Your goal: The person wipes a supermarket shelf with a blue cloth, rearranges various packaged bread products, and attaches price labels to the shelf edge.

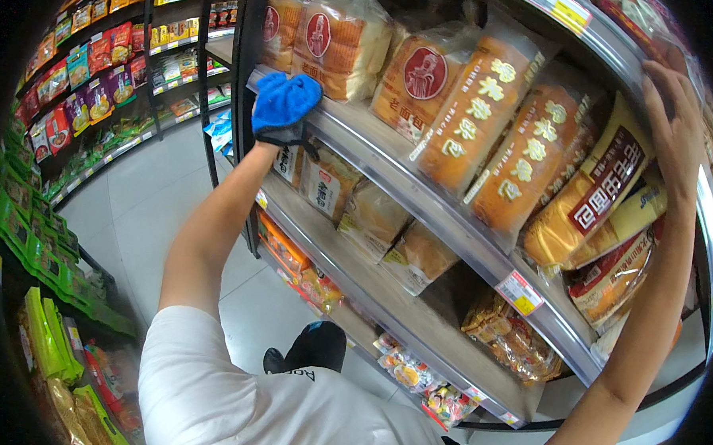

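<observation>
My left hand (284,109) is covered by a blue plush cloth or mitt (287,97) with a dark cuff. It presses against the left end of the middle shelf's front rail (406,183), just below a bag of sliced bread (340,49). My bare right hand (674,111) reaches up at the right to the front edge of the upper shelf (614,49). Its fingers rest at that edge, by wrapped goods, and I see nothing held in it. Long wrapped loaves (487,109) and a bread pack with a dark red label (603,179) lie between my hands.
The lower shelf (354,264) carries bagged bread (372,214) and wrapped pastries (512,337). A price tag (519,292) hangs on the middle rail. Racks of colourful snack packets (101,56) stand across the tiled floor (131,189). Green packages (44,256) fill a display at the left.
</observation>
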A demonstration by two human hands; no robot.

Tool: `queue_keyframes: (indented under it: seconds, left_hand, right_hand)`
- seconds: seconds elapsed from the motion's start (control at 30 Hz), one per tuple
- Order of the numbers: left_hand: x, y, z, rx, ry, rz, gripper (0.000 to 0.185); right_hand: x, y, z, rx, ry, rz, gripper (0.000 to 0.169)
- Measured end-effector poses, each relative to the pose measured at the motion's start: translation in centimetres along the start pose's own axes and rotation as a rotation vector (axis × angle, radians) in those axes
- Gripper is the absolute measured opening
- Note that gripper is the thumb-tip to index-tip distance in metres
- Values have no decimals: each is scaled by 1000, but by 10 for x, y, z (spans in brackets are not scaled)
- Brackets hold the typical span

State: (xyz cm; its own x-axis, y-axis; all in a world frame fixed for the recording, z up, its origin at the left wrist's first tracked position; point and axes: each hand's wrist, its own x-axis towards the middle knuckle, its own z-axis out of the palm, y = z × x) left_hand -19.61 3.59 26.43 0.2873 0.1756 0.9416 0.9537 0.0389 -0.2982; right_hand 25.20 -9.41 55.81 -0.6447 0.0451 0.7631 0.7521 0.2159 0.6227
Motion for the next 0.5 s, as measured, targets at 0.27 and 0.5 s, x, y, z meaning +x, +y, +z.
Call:
queue_keyframes:
  seconds: [0.27,0.5]
  left_hand:
    - [-40,130,-12,-1270,118,-590,18]
    - [-16,223,-112,-935,2,-649,29]
  right_hand:
    - [12,-21,-16,82,45,130,23]
    - [-48,-68,-5,382,218,95,17]
